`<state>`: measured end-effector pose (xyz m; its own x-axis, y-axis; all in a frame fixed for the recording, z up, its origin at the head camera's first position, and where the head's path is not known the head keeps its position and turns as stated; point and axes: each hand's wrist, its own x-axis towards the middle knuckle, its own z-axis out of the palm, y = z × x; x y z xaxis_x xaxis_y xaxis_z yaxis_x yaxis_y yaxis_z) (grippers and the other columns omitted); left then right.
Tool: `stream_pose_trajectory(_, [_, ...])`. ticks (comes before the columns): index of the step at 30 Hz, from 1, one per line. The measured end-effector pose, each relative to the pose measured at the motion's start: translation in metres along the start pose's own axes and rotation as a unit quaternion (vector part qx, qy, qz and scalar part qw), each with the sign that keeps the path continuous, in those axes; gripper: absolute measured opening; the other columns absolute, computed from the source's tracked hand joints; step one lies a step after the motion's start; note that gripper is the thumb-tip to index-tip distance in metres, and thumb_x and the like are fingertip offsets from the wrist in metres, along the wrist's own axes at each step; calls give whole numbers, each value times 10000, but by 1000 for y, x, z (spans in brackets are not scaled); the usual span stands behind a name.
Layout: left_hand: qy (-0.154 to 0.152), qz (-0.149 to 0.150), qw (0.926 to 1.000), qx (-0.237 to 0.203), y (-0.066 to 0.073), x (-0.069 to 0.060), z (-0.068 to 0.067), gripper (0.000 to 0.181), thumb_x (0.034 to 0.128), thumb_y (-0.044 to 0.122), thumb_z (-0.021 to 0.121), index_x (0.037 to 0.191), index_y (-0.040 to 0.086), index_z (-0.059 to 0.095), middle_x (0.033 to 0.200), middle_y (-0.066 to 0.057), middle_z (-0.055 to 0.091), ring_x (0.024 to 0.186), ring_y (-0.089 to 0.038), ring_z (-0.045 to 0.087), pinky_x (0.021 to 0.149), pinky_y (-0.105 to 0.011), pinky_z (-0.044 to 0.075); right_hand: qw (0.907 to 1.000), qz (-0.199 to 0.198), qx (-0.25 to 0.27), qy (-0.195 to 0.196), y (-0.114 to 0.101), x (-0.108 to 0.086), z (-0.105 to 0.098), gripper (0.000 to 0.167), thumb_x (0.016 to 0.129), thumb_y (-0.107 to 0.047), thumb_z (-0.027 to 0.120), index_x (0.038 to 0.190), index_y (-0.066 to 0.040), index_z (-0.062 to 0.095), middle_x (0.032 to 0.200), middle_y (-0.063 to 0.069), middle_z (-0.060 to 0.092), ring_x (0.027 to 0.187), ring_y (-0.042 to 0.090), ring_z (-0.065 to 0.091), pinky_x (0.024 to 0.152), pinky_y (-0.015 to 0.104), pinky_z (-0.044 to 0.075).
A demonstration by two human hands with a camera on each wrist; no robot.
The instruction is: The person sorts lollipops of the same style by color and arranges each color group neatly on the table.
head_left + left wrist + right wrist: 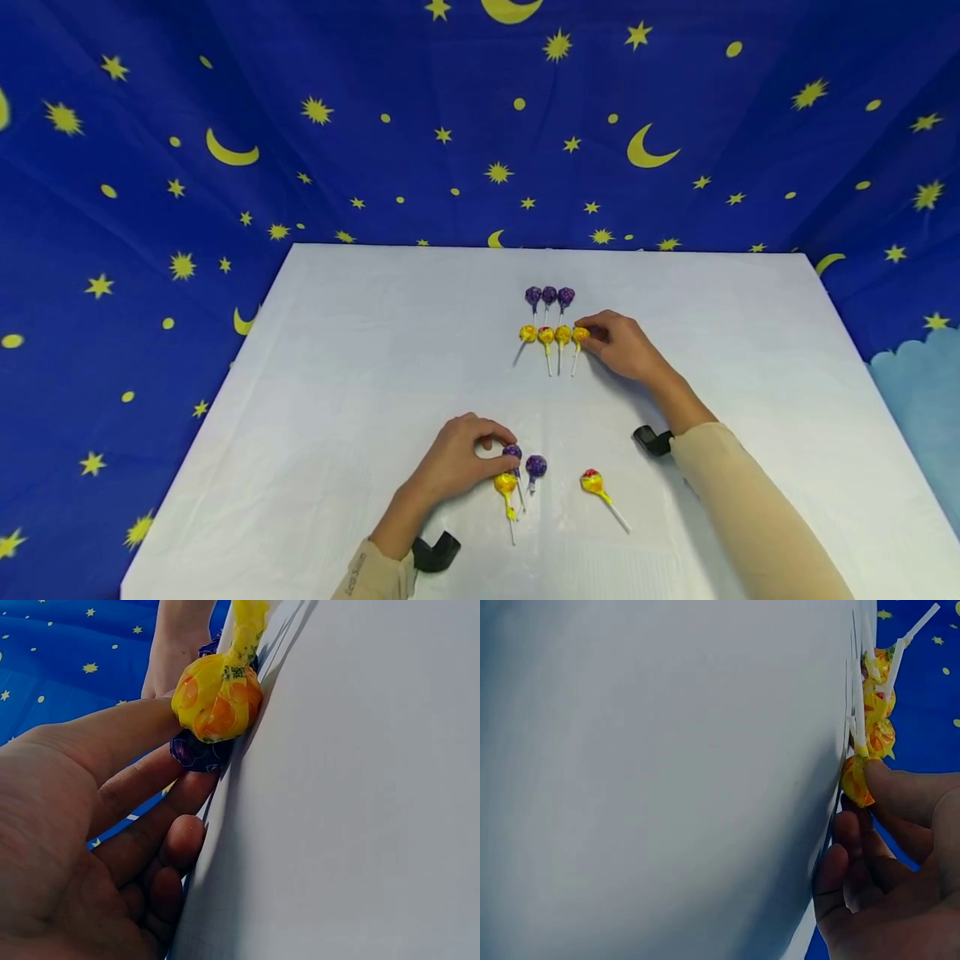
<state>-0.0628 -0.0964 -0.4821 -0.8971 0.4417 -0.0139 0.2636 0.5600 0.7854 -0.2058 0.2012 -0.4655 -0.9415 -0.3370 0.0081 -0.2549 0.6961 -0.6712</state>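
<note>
In the head view my left hand (457, 457) pinches a purple lollipop (512, 451) between thumb and fingers, close above a yellow lollipop (506, 484). Another purple lollipop (536, 467) lies just right of it. Farther back, my right hand (621, 343) pinches the head of the rightmost yellow lollipop (581, 334) in a row of several. The right wrist view shows thumb and fingers about that yellow head (857, 782). In the left wrist view the yellow wrapper (217, 697) partly covers the purple one (199, 752) at my fingertips.
Three purple lollipops (550, 296) lie in a row behind the yellow row (546, 336). A single yellow lollipop with a red patch (592, 481) lies at the front right. Blue cloth with moons and stars hangs behind the white table (337, 350).
</note>
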Motion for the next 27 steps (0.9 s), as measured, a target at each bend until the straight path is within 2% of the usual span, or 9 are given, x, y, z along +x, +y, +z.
stream_pose_trajectory(10, [34,33,10000,-19,0,0,0,231,809,421,762,995,285,740,808,86,598,722,-112,493,661,-283,392,9999,-141,80,-7,-1,1,1,346,922,-98,635,1265,-59,617,1207,102,601,1034,252,551,909,462,413])
stream_pose_trajectory(16, [46,60,10000,-32,0,-1,0,233,810,422,760,997,283,738,803,91,595,721,-121,496,659,-281,388,10000,-11,72,9,-1,-1,1,422,904,-157,675,1311,-85,587,1252,107,581,1102,278,528,959,488,380])
stream_pose_trajectory(27, [34,31,10000,7,-1,0,0,231,810,424,760,995,287,735,795,102,584,719,-108,485,667,-288,380,9994,244,99,221,-5,-7,-4,535,861,-332,729,1306,-70,586,1236,115,570,1070,280,513,901,497,403])
